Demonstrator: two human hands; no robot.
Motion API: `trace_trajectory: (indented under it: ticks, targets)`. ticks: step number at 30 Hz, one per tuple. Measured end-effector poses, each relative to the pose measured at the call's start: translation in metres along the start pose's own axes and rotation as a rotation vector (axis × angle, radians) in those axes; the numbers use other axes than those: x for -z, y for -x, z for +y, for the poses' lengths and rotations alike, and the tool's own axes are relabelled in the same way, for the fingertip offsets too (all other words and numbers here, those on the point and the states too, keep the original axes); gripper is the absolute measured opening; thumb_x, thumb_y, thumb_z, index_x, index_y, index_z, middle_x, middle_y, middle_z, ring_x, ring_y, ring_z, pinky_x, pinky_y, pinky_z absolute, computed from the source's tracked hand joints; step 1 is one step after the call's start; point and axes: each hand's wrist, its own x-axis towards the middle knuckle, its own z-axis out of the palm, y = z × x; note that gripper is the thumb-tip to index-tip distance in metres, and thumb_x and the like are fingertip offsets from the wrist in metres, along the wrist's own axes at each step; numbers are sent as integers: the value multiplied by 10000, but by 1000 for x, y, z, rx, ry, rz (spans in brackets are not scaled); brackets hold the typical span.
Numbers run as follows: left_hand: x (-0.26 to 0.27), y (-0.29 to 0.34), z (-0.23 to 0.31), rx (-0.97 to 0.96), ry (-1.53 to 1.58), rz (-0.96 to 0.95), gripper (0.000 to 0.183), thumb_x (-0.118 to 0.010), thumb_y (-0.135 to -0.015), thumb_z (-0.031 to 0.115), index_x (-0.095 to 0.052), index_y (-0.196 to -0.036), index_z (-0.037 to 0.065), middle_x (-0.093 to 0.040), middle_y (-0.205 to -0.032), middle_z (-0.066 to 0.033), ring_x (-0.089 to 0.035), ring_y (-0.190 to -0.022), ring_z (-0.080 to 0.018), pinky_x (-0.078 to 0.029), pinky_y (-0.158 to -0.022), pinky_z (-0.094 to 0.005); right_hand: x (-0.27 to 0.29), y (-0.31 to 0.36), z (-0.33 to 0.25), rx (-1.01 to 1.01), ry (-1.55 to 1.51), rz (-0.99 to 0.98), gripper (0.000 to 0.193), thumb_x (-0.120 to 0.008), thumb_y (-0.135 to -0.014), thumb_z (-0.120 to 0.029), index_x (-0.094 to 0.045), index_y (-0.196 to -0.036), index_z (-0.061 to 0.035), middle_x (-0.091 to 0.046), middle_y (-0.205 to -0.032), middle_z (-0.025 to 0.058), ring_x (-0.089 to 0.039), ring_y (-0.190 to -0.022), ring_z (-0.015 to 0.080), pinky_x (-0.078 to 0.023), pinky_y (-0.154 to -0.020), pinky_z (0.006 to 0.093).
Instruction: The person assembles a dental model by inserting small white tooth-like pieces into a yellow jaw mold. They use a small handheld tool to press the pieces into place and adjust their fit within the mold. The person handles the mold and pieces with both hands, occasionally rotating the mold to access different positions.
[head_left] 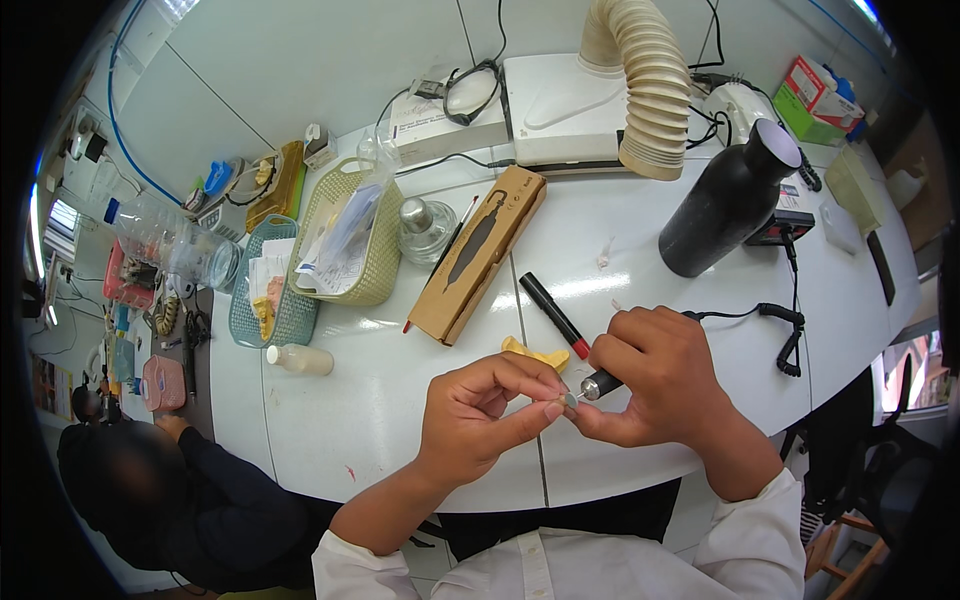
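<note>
My left hand (492, 405) is closed in a pinch at the tip of a rotary handpiece. Between its thumb and fingertips shows a small greyish piece (570, 400), too small to make out. My right hand (655, 378) is wrapped round the black handpiece (601, 384), whose metal nose points left at that piece; the right thumb reaches toward the left fingertips. Just behind the hands lies a yellow dental cast (537, 352), partly hidden by the left fingers. A black marker with a red end (554, 315) rests beyond it, slanting toward the right hand.
A black bottle (715, 210) stands right, near a coiled cord (790, 340). Behind are a long cardboard box (478, 255), a glass burner (426, 232), a green basket (345, 280), a blue basket (250, 325) and a ribbed hose (650, 90). A person in dark clothes (220, 500) sits left.
</note>
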Motion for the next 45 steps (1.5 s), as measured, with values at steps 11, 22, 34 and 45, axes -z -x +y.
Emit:
trace_trajectory:
  ticks: [11,22,34,45]
  targets:
    - [0,0,0,16,-1,2,120,-702,-828,-97,-669,-907,-13,-681,-963,-155,-667,-953,-235,-531,-904,-388,0,-1,-1,-5,1,21,389,-772,-695,-448,-579,-704,-110,-444,-636,25,-489,-553,196,-352,-521,334]
    - [5,0,-2,3,35,-72,125,-717,-856,-68,-666,-965,-35,-675,-1023,-160,-654,-997,-204,-532,-921,-347,2,-1,0,4,-30,-3,386,-776,-693,-442,-582,-712,-109,-455,-635,27,-502,-553,204,-364,-522,337]
    - [5,1,-1,9,5,-92,145,-732,-831,-76,-671,-955,-32,-674,-1037,-160,-640,-1026,-198,-514,-942,-348,2,-1,1,24,-22,5,375,-779,-686,-414,-566,-716,-107,-451,-648,27,-497,-545,210,-361,-518,338]
    - [5,1,-2,12,17,-88,135,-730,-834,-73,-671,-951,-38,-675,-1038,-164,-641,-1022,-200,-516,-940,-347,0,-1,2,29,-35,13,369,-779,-682,-402,-553,-692,-111,-435,-646,30,-486,-537,210,-353,-516,337]
